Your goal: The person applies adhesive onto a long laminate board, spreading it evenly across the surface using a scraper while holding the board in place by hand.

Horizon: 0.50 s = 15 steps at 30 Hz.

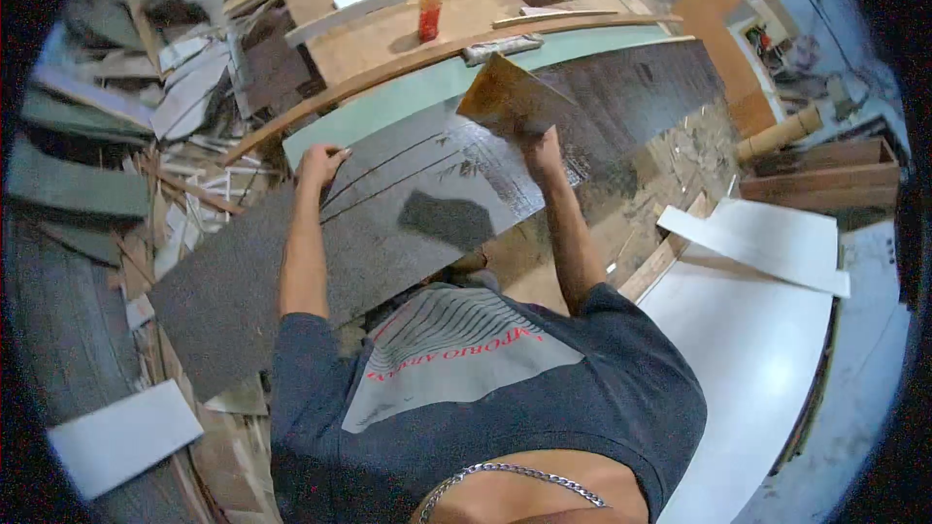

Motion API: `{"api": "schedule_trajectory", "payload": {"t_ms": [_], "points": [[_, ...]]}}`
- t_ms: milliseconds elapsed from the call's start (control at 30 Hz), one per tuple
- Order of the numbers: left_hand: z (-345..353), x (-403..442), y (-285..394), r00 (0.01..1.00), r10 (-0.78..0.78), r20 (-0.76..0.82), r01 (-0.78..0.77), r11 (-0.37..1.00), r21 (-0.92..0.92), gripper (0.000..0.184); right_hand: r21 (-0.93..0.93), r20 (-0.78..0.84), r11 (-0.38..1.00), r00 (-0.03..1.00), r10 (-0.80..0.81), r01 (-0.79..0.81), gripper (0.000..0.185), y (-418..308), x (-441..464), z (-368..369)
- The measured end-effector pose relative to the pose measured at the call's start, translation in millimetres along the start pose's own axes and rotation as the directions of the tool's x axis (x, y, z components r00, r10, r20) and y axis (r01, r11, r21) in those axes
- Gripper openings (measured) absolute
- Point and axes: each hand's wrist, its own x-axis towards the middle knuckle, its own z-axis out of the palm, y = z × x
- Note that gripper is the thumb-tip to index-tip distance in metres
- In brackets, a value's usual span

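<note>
A long dark grey-brown board (pixel 262 272) lies slantwise in front of me, with a wet, shiny, streaked patch near its middle. My right hand (pixel 544 150) grips a flat, amber-brown square spreader (pixel 510 95) by its near edge, raised above that wet patch. The spreader's shadow falls on the board nearer to me. Over the board's far edge, beside a pale green strip (pixel 364 131), is my left hand (pixel 318 165). Its fingers are curled with the tips together; what they pinch, if anything, is too small to make out.
Behind the board stand a bottle (pixel 429 8) with red-orange contents and a crumpled wrapped item (pixel 502 49). Wooden strips (pixel 388 73) lie across the bench. Scrap pieces heap up at left. White panels (pixel 738 330) lean at right, near a wooden box (pixel 825 175).
</note>
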Motion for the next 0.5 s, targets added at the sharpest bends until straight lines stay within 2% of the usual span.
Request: {"api": "schedule_trajectory", "payload": {"t_ms": [67,100,133,200,233,267,300,333,367,400,433,500], "points": [[-8,-8,15,0.996,-0.038,0.077,0.041,0.998,-0.037,0.039,-0.184,0.146,0.983,0.989,0.013,0.014,0.026,-10,16,13],[-10,-19,26,0.995,-0.068,0.076,0.073,0.995,-0.062,0.039,-0.201,0.162,0.976,0.985,-0.05,0.082,0.026,3,27,19],[-17,-30,40,0.994,-0.1,0.038,0.101,0.995,-0.028,0.038,-0.205,0.188,0.976,0.981,-0.037,0.076,0.026,0,27,26],[-24,-30,31,0.992,-0.127,-0.021,0.127,0.992,0.009,0.036,-0.435,0.403,0.858,0.911,-0.087,0.274,0.042,-14,34,44],[-9,-20,19,0.995,-0.102,-0.022,0.102,0.995,-0.014,0.034,-0.473,0.429,0.831,0.9,-0.074,0.294,0.052,-21,31,53],[-4,-11,12,0.997,-0.076,-0.023,0.075,0.996,-0.041,0.032,-0.469,0.442,0.825,0.893,-0.089,0.315,0.052,-17,35,57],[-14,-19,22,0.996,-0.081,-0.035,0.078,0.995,-0.062,0.031,-0.614,0.547,0.605,0.826,-0.137,0.507,0.053,-4,40,54],[-13,-16,21,0.995,-0.087,-0.045,0.083,0.993,-0.082,0.031,-0.68,0.653,0.323,0.744,-0.142,0.658,0.054,7,43,50],[-10,-14,18,0.996,-0.087,-0.033,0.082,0.988,-0.128,0.031,-0.71,0.695,0.141,0.719,-0.009,0.689,0.057,11,42,47],[-7,-13,15,0.996,-0.089,-0.017,0.085,0.982,-0.168,0.032,-0.685,0.712,0.167,0.7,-0.052,0.709,0.055,23,43,42],[-9,-17,17,0.995,-0.099,-0.011,0.096,0.98,-0.173,0.032,-0.701,0.702,0.135,0.711,-0.042,0.7,0.053,29,43,41],[-11,-20,19,0.994,-0.102,-0.039,0.097,0.989,-0.116,0.031,-0.721,0.686,0.116,0.728,-0.025,0.683,0.051,39,41,47]]}}
